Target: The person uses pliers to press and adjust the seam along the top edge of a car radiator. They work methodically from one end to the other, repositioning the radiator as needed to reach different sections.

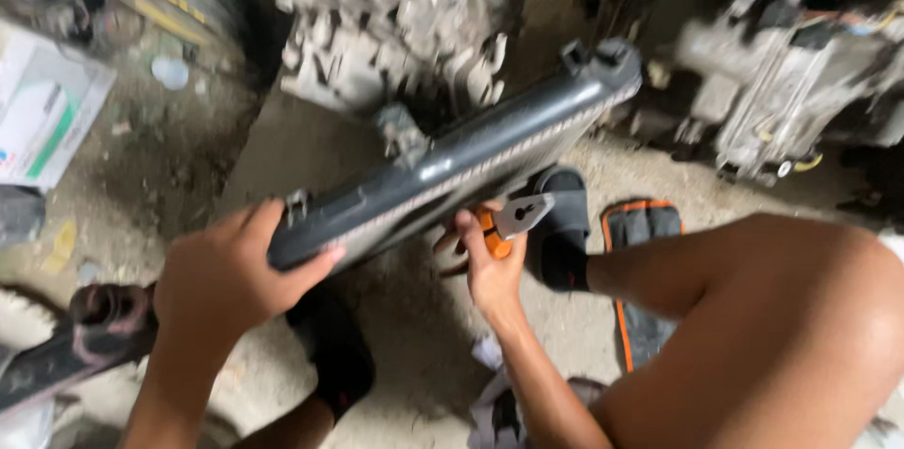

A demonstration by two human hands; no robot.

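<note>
A long dark grey radiator (461,162) with a black plastic end tank runs tilted, its far end up to the right. The left hand (221,270) grips its near end. Pliers (504,223) with orange handles sit in the right hand (490,265), steel nose touching the radiator's underside.

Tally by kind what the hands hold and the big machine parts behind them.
Radiator, gripped by left hand: 1
Pliers, in right hand: 1
Engine blocks: 2
Total: 4
</note>
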